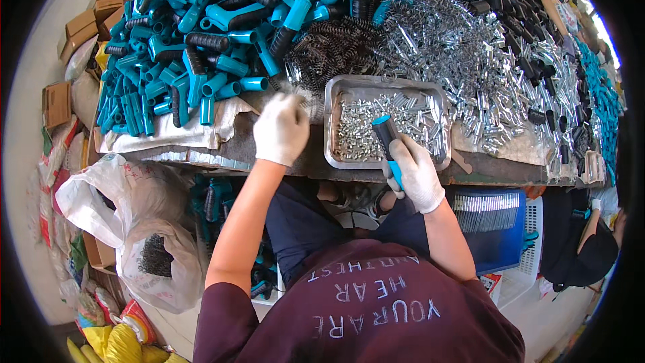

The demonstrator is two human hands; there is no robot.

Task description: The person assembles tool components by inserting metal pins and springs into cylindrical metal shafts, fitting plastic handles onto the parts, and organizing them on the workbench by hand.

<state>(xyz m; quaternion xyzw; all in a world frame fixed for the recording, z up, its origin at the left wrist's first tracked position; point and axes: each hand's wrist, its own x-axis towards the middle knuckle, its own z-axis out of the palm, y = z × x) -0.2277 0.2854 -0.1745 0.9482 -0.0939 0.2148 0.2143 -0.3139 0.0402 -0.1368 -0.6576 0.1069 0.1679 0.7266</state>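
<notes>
My right hand [418,173], in a white glove, grips a teal-and-black tool handle [385,133] over the front right part of a metal tray [330,136]. The handle is tilted, its teal end up. Small silvery metal parts [363,121], some short and some longer pins, lie in the tray. My left hand [281,129], also gloved, is left of the tray at the near edge of a pile of dark coil springs [336,50]. Its fingers are curled and slightly blurred; whatever they hold is hidden.
A big heap of teal-and-black handles [222,17] covers the table's left. Silvery springs and metal tubes [463,60] spread to the right. White plastic sacks [158,255] stand at lower left, a blue bin [500,249] at lower right. Another person [581,249] works at the right.
</notes>
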